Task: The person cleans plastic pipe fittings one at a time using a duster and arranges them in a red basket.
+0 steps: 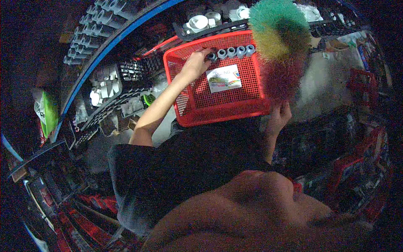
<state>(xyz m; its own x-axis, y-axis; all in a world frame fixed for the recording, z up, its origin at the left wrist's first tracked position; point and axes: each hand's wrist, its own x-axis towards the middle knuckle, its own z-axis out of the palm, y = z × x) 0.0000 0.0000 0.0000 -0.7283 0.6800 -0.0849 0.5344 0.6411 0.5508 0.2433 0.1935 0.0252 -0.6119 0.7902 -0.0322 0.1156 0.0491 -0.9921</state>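
My left hand (196,65) reaches into a red plastic basket (180,122). Its fingers are closed around the leftmost grey pipe fitting (213,57), partly covering it. To the right of that one, several more grey pipe fittings (231,52) stand in a row along the basket's far side. A printed card (224,78) lies on the basket floor, nearer to me than the row. By the basket's right front corner, my right hand (280,116) is wrapped at the lower end of a fluffy duster (280,42), green, yellow and dark red. The duster's handle is hidden.
Black crates (226,28) with white fittings stand behind the basket. More white fittings (105,90) sit in crates at left, below a curved blue shelf edge (98,56). Grey pipes (100,21) are stacked at upper left. Red baskets (361,155) stand at right.
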